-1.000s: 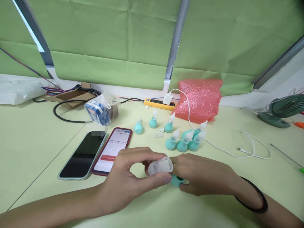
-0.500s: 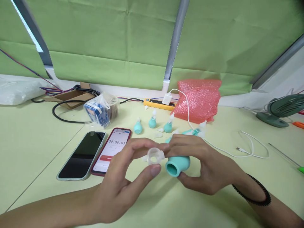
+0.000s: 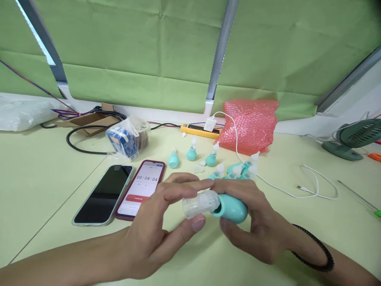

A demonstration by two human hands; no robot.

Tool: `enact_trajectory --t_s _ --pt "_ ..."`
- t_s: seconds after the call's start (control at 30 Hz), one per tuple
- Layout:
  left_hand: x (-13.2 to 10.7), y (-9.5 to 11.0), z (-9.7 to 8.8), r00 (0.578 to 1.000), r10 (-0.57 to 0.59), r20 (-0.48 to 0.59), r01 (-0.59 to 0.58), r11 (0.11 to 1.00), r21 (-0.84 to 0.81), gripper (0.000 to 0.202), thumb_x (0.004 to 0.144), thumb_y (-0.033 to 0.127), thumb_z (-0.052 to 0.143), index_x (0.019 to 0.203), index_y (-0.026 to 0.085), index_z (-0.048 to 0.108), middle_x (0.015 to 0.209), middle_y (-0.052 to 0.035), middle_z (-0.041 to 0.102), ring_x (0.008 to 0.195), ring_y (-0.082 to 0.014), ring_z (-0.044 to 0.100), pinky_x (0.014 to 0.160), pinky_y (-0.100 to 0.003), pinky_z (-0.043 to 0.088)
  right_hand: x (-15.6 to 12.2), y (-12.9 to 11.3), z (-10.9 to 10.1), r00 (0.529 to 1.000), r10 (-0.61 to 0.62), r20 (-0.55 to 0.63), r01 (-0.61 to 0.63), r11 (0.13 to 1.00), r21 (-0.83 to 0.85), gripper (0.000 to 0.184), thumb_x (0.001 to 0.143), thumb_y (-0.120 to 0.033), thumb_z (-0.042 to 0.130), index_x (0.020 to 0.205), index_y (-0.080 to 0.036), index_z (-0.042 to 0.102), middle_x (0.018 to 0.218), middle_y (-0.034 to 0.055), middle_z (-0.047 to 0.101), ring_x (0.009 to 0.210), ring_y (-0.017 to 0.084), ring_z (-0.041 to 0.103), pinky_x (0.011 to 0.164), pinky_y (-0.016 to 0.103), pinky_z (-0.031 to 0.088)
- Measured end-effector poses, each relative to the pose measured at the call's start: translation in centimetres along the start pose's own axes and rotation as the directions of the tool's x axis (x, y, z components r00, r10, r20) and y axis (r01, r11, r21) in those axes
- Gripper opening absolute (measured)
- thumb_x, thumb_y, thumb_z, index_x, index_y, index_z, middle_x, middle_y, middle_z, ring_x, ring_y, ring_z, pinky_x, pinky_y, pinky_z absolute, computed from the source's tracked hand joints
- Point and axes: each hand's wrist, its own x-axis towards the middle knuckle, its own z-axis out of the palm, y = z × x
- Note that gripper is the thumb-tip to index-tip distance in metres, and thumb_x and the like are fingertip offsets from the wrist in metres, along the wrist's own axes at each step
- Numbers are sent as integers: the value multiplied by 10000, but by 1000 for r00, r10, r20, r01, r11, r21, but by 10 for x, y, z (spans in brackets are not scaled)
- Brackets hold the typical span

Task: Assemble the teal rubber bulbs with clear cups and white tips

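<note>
Covered, cropped and unreadable parts

The right hand (image 3: pixel 253 222) wraps over the rear of the rounded teal rubber bulb (image 3: pixel 233 208), and the left hand (image 3: pixel 157 230) hides part of the clear plastic nozzle cap (image 3: pixel 200 203). Above them, the cluster of small teal bulbs (image 3: pixel 235 171) loses its bases. The right edge crops the dark green desk fan (image 3: pixel 354 139). The small print on the red-cased phone (image 3: pixel 141 188) is unreadable.

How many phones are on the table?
2. A dark-screened phone lies on the left; a red-cased phone showing a timer lies right beside it, next to the left hand. No other seems hidden.
</note>
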Motion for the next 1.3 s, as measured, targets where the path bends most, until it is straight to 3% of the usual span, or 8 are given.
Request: enact_trajectory --t_s 0.1,0.2,0.37,0.6,0.73,0.97,1.17,1.3 --pt "4 3 -2 995 56 -77 -49 995 93 303 690 21 581 947 142 477 820 -64 595 750 -157 563 656 -301 498 -1 -2 -2 998 23 -66 -25 999 -26 221 622 -71 457 772 -213 380 586 -40 475 502 102 436 502 227 362" --pt "6 7 -2 993 91 -72 -84 992 97 292 652 -1 604 911 116 533 663 -28 578 583 -113 536 495 -227 481 -3 -3 -2 997 39 -70 -43 997 -65 191 620 -95 500 757 -202 422 598 -38 480 504 91 415 464 214 328" --pt "5 15 -6 994 101 -41 -91 973 210 336 643 36 640 954 108 536 650 -31 618 607 -132 577 508 -220 501 -6 -3 -1 996 5 -88 -30 958 -285 87 668 -122 489 726 -185 473 570 -28 497 480 94 430 428 218 305" --pt "5 20 -14 1000 6 4 -7 946 325 268 704 108 610 961 137 539 642 12 623 566 -92 574 495 -174 479 -7 -9 -2 974 -203 -97 109 803 -586 144 701 -70 395 764 -153 494 548 23 542 510 145 523 412 253 336" --pt "2 19 -15 1000 -7 29 -3 946 325 279 706 100 611 973 135 538 663 7 624 529 -81 551 488 -180 466 -7 -9 -1 971 -230 -73 127 746 -654 162 714 -82 393 801 -134 520 531 32 541 487 151 504 398 264 315" --pt "4 17 -17 986 77 151 -131 913 386 276 738 64 563 1009 78 518 682 -35 608 633 -128 577 594 -228 501 -6 -4 6 985 -163 -62 95 800 -592 145 713 -81 400 680 -134 531 541 26 519 484 134 484 414 246 297" --pt "5 14 -17 969 113 222 -191 908 373 272 748 20 508 1015 72 518 770 -87 615 705 -155 588 590 -237 501 -5 -1 5 1000 -18 -4 14 911 -413 99 668 -94 421 669 -157 498 538 -18 461 460 104 385 416 226 247" --pt "3 16 -21 935 99 340 -246 873 421 372 750 -6 452 1107 96 462 794 -94 615 706 -164 573 566 -253 490 -4 -2 3 994 88 65 -70 968 -239 92 615 -87 453 654 -170 455 541 -43 449 482 82 372 435 207 237"
